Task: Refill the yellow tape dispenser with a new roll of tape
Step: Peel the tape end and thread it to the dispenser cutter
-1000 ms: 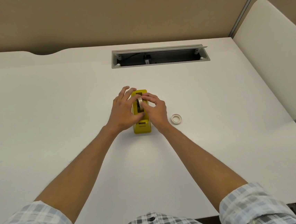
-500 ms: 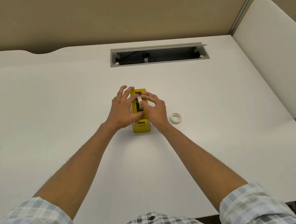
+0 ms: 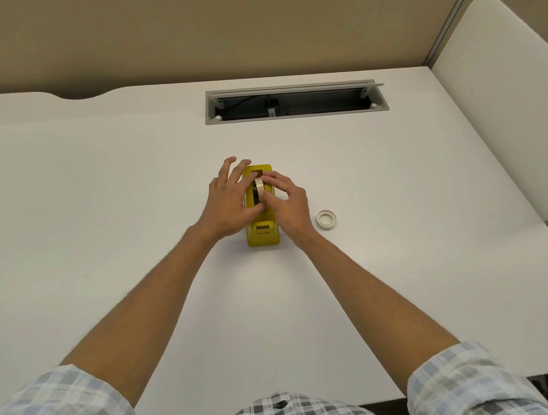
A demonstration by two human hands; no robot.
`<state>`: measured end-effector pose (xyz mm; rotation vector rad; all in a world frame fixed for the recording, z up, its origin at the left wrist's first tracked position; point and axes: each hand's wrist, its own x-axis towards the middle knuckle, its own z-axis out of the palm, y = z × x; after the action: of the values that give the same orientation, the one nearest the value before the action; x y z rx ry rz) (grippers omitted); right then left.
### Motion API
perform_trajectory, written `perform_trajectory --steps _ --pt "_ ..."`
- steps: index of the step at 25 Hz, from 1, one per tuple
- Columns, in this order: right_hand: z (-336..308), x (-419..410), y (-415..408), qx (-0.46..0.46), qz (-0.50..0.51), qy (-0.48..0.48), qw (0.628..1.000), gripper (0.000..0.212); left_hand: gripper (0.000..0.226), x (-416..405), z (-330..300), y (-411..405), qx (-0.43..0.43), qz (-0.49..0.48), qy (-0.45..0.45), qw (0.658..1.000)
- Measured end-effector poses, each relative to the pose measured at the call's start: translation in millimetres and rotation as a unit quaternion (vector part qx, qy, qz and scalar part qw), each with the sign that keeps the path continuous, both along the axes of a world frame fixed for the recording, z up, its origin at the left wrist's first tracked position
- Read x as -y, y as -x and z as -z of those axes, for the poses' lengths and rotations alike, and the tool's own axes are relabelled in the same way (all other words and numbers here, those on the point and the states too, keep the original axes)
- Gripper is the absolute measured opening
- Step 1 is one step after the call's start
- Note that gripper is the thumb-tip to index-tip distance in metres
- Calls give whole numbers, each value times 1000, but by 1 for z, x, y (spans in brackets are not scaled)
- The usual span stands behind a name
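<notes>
Two hands meet over the yellow tape dispenser (image 3: 262,232) mid-surface, pointing away from the person: right hand (image 3: 287,202) fingers pinch the tape roll (image 3: 259,188) upright in its slot, left hand (image 3: 229,205) lies flat alongside.

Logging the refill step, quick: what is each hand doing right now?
Left hand: steadies the yellow dispenser, fingers straight.
Right hand: pinches the tape roll.
</notes>
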<state>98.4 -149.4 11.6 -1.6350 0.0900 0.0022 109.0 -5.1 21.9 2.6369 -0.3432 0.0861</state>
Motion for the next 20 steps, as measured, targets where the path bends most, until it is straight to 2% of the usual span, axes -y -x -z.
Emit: perform_trajectory --steps 4,12,16,20 --pt "-2 0 0 0 3 7 1000 28 47 1 -1 7 81 -5 66 995" --pt "1 2 -2 19 -3 46 999 25 43 -2 -3 7 43 1 77 996" --pt "-8 11 -6 38 -10 178 983 24 44 -1 -2 7 33 -8 92 995" --pt "-21 20 -11 118 -40 354 927 24 41 1 -1 9 20 -16 126 992"
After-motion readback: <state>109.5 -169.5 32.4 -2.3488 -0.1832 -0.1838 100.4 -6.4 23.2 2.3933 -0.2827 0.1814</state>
